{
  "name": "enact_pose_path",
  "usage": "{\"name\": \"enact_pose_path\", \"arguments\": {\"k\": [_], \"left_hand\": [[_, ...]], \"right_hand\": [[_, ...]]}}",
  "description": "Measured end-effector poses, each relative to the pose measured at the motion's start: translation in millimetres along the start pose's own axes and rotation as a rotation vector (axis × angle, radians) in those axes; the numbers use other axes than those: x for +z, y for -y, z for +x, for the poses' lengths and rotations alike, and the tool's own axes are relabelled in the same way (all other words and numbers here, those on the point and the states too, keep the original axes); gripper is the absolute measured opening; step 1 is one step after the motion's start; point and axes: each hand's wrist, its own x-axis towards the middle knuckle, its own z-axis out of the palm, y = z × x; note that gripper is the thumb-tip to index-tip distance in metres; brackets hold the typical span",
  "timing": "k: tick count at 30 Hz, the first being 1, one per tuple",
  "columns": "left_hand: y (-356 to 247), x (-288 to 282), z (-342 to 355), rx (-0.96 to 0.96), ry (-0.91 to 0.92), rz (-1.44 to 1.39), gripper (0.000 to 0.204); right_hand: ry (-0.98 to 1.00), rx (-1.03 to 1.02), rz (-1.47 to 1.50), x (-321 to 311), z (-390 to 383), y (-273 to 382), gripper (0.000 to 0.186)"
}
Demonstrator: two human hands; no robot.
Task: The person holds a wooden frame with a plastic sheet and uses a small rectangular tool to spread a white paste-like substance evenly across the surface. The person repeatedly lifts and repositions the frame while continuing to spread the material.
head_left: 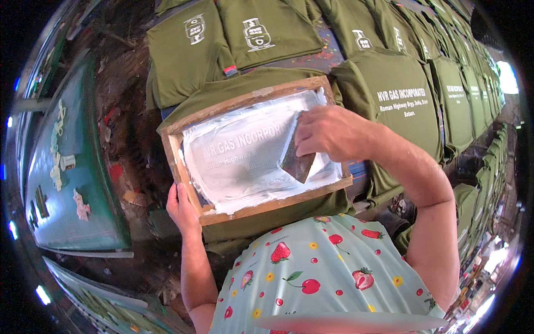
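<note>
A wooden screen-printing frame point(278, 201) lies over an olive green shirt point(245, 81) in front of me. White ink point(222, 167) coats its mesh and is thickest along the edges; raised-looking lines of lettering show through it. In my right hand point(331, 133) is a dark, flat-bladed squeegee point(297, 164), tilted on the right part of the mesh. The fingers wrap its upper edge and hide part of it. My left hand point(184, 210) grips the frame's lower left corner, its fingertips over the outer side and the rest of the grip partly hidden.
Printed olive shirts point(392, 100) lie in rows beyond and to the right. Another row point(270, 33) bears white cylinder-shaped prints. At the left stands a green panel point(78, 167) with small scraps on it. My fruit-patterned apron point(328, 267) is close below the frame.
</note>
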Motion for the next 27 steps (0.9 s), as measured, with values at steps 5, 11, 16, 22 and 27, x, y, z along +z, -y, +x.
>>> {"name": "enact_pose_path", "arguments": {"k": [5,11,16,22,27], "left_hand": [[-5.2,0.8,-2.2,0.018,0.042,0.015,0.036],[-3.2,1.0,-3.3,0.056,0.053,0.0,0.04],[3.4,-1.8,-1.5,0.082,0.052,-0.025,0.042],[13.8,-4.0,1.3,0.152,0.055,-0.025,0.043],[14.0,-4.9,1.6,0.191,0.075,-0.032,0.043]], "right_hand": [[-0.187,0.182,-0.033,35.9,-50.8,58.5,0.031],[-0.3,0.308,-0.15,80.3,-58.8,119.4,0.037],[-0.414,0.43,0.181,92.2,-82.2,119.6,0.049],[-1.194,0.74,0.498,144.7,-77.0,74.5,0.058],[-1.112,0.685,0.471,160.0,-89.1,66.3,0.066]]}}
